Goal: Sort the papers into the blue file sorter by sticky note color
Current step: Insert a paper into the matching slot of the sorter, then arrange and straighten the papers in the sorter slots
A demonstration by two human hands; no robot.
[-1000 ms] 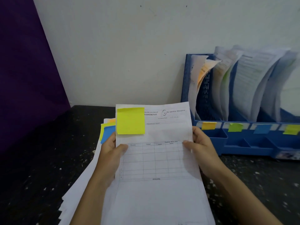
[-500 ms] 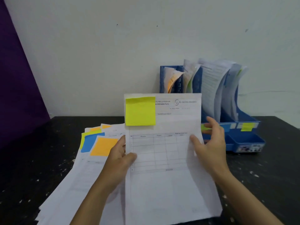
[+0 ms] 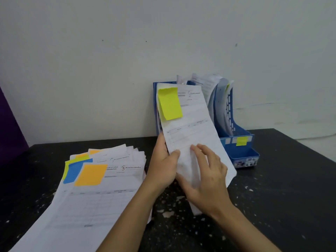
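A white form sheet (image 3: 192, 124) with a yellow sticky note (image 3: 171, 104) at its top left is held up in front of the blue file sorter (image 3: 234, 124). My left hand (image 3: 163, 164) pinches the sheet's left edge. My right hand (image 3: 209, 177) rests on its lower part with the fingers spread. The sheet hides the sorter's left compartments. A yellow label (image 3: 241, 141) marks the sorter's rightmost visible slot, which holds curled papers. A fanned stack of papers (image 3: 87, 200) lies to the left, topped by an orange sticky note (image 3: 91, 174), with blue and yellow-green notes showing beneath it.
The black speckled table (image 3: 272, 206) runs up to a white wall. A purple panel (image 3: 9, 124) stands at the far left. The sorter has a small front tray (image 3: 245, 159) at its base.
The yellow-noted sheet has moved right and away, tilting toward the sorter. The view has pulled back and swung, so the paper stack with the orange note is now uncovered at left.
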